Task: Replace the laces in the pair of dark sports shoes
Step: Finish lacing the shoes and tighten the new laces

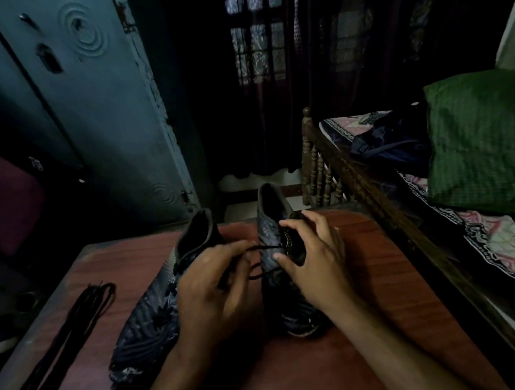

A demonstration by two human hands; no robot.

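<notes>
Reddish table (pixel 381 282), dark shoes (pixel 276 257), no legible branding

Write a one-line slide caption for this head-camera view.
Left hand pinches a black lace running to the right shoe, steadied by the right hand; spare laces lie nearby.

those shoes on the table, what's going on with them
A person is working on the laces of two dark sports shoes on a reddish table. The right hand grips the right shoe near its eyelets, while the left hand pinches a black lace running from that shoe. The left shoe lies beside it. A bundle of black laces lies at the table's left edge.
</notes>
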